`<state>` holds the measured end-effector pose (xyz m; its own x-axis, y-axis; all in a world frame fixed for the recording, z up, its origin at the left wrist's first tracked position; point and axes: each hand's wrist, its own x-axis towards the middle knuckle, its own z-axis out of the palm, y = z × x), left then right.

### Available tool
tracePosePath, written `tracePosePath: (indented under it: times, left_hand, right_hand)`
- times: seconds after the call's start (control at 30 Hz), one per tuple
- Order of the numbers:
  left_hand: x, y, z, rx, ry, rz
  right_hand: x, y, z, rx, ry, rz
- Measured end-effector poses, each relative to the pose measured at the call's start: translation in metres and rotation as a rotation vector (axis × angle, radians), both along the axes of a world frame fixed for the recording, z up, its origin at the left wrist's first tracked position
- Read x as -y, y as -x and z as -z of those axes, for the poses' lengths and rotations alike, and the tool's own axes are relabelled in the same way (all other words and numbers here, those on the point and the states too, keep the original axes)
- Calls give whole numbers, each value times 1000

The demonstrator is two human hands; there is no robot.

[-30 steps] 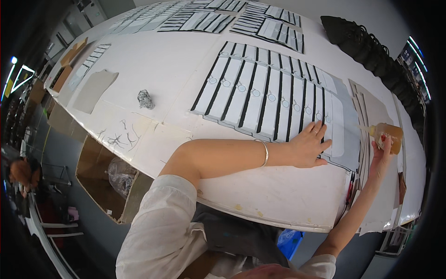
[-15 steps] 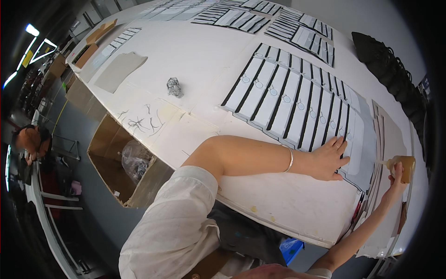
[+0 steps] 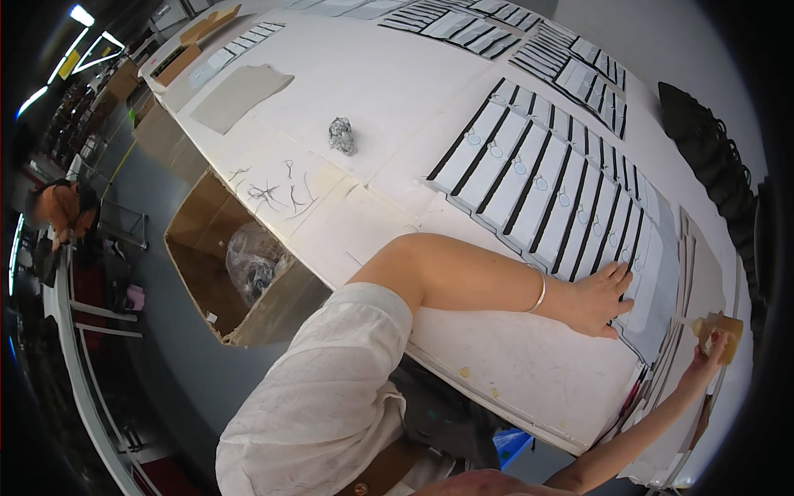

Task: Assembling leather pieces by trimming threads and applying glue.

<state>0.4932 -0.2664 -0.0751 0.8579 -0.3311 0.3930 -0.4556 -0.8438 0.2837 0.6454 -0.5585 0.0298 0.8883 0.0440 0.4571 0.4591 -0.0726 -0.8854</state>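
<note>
My left hand (image 3: 597, 302) lies flat with its fingers spread over the near right part of overlapping pale panels (image 3: 542, 169). These panels carry black strips and a row of small light-blue rings. At the right edge of the table, my right hand (image 3: 713, 348) is wrapped round a squeeze bottle (image 3: 731, 337) of amber liquid. The bottle is tilted on its side, its pale nozzle pointing left toward the panels' right border. Whether the nozzle tip touches anything, I cannot tell. A thin bangle (image 3: 542, 294) circles my left wrist.
Stacked grey sheets (image 3: 699, 264) lie under the bottle. Dark bundled pieces (image 3: 703, 136) line the far right edge. More striped panels (image 3: 451, 31) lie at the back. A crumpled silvery ball (image 3: 341, 137) and a grey sheet (image 3: 240, 97) sit left; a cardboard box (image 3: 198, 273) stands beside the table.
The whole view has shifted, so the table sits farther right in the picture. My right hand and the bottle have come slightly nearer relative to my left hand, which stays on the panels.
</note>
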Motion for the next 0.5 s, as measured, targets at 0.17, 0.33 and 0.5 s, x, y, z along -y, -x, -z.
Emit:
tracePosePath:
  times: [0.17,0.33,0.5]
  left_hand:
    - [4,-2,0,15,3,3]
    - [-1,-1,1,6,6,4]
    - [1,-1,1,23,-20,-10]
  right_hand:
    - [19,-18,-3,-53,9,-24]
    - [13,-29,-1,-124,-35,-62]
    - [9,-34,-8,-189,37,-115]
